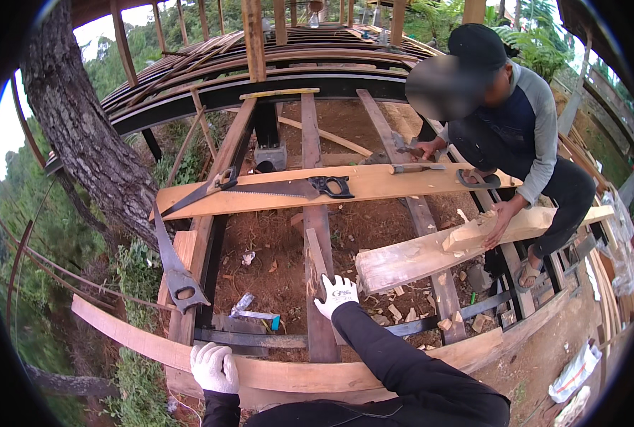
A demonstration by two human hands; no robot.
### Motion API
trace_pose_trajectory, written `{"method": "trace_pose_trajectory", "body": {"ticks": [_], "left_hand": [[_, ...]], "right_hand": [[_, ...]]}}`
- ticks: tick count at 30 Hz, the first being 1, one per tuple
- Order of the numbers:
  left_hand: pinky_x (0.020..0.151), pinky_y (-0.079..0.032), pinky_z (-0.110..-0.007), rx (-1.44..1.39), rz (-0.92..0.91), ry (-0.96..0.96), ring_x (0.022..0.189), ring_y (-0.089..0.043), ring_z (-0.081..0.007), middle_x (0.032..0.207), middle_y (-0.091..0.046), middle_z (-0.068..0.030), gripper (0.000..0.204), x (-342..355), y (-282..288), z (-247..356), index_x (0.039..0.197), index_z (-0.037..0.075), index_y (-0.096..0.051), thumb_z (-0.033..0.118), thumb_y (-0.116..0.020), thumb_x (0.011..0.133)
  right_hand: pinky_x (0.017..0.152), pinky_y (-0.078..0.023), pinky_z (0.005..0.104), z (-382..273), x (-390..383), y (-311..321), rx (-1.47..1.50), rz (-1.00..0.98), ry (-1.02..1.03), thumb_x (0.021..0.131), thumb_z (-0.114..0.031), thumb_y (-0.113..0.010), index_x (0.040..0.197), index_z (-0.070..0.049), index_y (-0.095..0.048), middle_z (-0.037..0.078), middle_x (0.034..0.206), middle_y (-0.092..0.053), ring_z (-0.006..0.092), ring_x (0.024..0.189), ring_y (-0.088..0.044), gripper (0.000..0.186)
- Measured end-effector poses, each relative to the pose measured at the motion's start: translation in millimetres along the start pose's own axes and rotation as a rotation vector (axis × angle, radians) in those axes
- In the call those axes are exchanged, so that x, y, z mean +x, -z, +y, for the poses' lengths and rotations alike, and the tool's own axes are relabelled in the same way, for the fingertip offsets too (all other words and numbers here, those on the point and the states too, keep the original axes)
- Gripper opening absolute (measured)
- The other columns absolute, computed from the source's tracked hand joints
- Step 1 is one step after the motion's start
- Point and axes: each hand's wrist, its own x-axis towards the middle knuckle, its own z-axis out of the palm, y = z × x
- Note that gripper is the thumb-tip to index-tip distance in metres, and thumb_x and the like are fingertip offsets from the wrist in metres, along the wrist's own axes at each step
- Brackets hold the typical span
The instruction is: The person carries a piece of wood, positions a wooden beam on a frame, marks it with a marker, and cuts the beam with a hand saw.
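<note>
My left hand (215,367), in a white knit glove, is closed over a long curved-looking plank (288,372) at the near edge. Further forward, my right hand (337,296) in a white glove is closed around the dark near end of a long, flat blade-like tool (316,253). This tool lies along a dark joist (312,188) and points away from me; its exact kind is unclear. Left of it, a handsaw (177,268) leans with its handle toward me. Two more handsaws, one with a black handle (332,187) and another (204,192), rest on a light board (374,181).
A person (523,135) squats at the right, holding a hatchet-like tool (406,146) and touching a wood block (505,229) on a thick beam (409,260). A chisel (413,169) lies on the board. Open gaps between joists show soil and wood chips. A tree trunk (89,121) stands left.
</note>
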Motion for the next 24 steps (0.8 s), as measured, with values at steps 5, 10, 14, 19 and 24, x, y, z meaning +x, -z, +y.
{"method": "trace_pose_trajectory", "body": {"ticks": [5, 10, 14, 19, 24], "left_hand": [[0.097, -0.043, -0.049, 0.044, -0.006, -0.069, 0.091, -0.065, -0.0314, 0.087, -0.067, -0.01, 0.006, -12.1, -4.4, -3.1, 0.086, 0.007, -0.068, 0.01, -0.063, 0.083], [0.099, -0.043, -0.05, 0.116, 0.029, -0.027, 0.092, -0.065, -0.0321, 0.085, -0.068, -0.01, 0.005, -23.8, -13.0, -7.2, 0.082, 0.01, -0.069, 0.015, -0.068, 0.083], [0.097, -0.043, -0.051, 0.126, -0.066, 0.002, 0.09, -0.064, -0.0318, 0.086, -0.068, -0.01, 0.004, -25.2, -15.8, -14.8, 0.082, 0.01, -0.069, 0.014, -0.068, 0.083], [0.095, -0.042, -0.053, 0.347, -0.184, 0.002, 0.089, -0.065, -0.0307, 0.083, -0.07, -0.0086, 0.017, -18.9, -28.1, -12.7, 0.083, 0.012, -0.073, 0.025, -0.064, 0.087], [0.09, -0.041, -0.051, 0.374, -0.273, -0.148, 0.074, -0.067, -0.0324, 0.077, -0.072, -0.011, 0.034, -11.8, -46.1, 13.6, 0.077, 0.012, -0.075, 0.034, -0.056, 0.095]], "right_hand": [[0.109, -0.033, 0.0535, -4.9, -2.9, 7.7, 0.063, 0.145, 0.08, 0.086, -0.05, -0.065, 0.146, -0.013, -0.046, 0.015, 0.133, -0.051, 0.0341, 0.128, -0.047, 0.073], [0.099, -0.047, 0.0459, -5.2, -10.6, 9.0, 0.372, 0.21, 0.35, 0.091, -0.042, -0.061, 0.134, -0.009, -0.057, 0.018, 0.12, -0.065, 0.0362, 0.11, -0.063, 0.054], [0.096, -0.05, 0.0461, -30.5, -60.6, 37.2, 0.39, -0.003, 0.546, 0.092, -0.046, -0.06, 0.136, -0.008, -0.057, 0.02, 0.12, -0.065, 0.0377, 0.111, -0.064, 0.058], [0.103, -0.044, 0.0488, -39.9, -160.8, 29.8, 0.246, -0.124, 0.707, 0.085, -0.058, -0.065, 0.151, -0.011, -0.042, 0.02, 0.136, -0.056, 0.0374, 0.12, -0.058, 0.084], [0.1, -0.045, 0.0474, -30.6, -185.7, 21.1, 0.159, -0.077, 0.697, 0.083, -0.059, -0.067, 0.15, -0.01, -0.043, 0.017, 0.13, -0.057, 0.0337, 0.116, -0.058, 0.087]]}}
